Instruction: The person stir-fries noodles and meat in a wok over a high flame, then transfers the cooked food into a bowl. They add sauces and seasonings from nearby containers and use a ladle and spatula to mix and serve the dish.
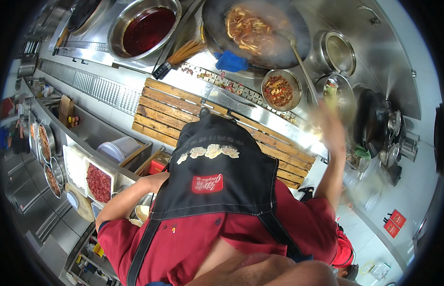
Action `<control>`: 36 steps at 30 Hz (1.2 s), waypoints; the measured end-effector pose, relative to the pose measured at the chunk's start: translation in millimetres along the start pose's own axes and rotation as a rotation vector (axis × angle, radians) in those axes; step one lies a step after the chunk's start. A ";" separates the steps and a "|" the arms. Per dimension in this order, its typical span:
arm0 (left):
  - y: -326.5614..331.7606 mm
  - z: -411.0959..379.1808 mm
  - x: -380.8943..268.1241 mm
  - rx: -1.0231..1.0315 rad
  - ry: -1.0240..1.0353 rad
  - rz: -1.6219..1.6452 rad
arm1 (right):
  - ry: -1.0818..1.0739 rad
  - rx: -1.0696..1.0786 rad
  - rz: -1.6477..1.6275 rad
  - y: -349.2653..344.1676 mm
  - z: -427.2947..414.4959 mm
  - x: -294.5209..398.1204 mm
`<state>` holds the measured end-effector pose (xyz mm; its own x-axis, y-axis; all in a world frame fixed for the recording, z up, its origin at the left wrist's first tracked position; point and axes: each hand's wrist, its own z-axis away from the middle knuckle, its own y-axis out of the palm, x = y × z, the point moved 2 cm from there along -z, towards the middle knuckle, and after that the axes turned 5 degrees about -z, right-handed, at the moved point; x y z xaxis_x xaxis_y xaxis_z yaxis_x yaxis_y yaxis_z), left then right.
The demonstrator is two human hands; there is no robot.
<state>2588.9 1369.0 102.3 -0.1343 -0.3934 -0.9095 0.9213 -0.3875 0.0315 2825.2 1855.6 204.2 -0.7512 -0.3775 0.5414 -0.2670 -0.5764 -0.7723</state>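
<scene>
My right hand [328, 123], blurred, is closed around the handle of a long metal ladle [303, 64]. The ladle's bowl lies in a steaming wok [214, 14] of reddish-brown broth with pale strips of food [248, 30]. Below that hand stands a metal pot [350, 103] holding some green and pale pieces. My left forearm bends back to my waist, and the left hand is hidden behind the black apron [222, 161]. A folded blue cloth [231, 61] rests on the wok's near rim. Near it, a metal bowl [298, 96] holds chopped chillies and spices.
Left of the wok are a bamboo brush [182, 53] and a steel basin [171, 34] of dark red liquid. A lidded pot [351, 53] and dark woks [372, 121] stand right. Wooden slats [161, 107] cover the floor. Behind my left side, a counter bears a tray of minced red meat [99, 183].
</scene>
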 end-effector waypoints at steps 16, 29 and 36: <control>-3.3 -3.6 12.5 0.116 -0.047 -0.081 | -0.137 -0.063 -0.221 118.3 -162.5 -31.1; 14.7 3.6 2.9 -0.068 -0.070 0.028 | -0.271 -0.176 -0.408 98.1 -105.7 -22.1; 8.2 -1.2 14.1 0.018 -0.072 0.010 | 0.096 0.228 -0.799 69.6 -48.1 1.8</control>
<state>2595.0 1361.3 89.2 -0.1518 -0.4560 -0.8769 0.9160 -0.3982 0.0485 2776.2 1849.7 135.4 -0.4385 0.2651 0.8588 -0.6204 -0.7806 -0.0758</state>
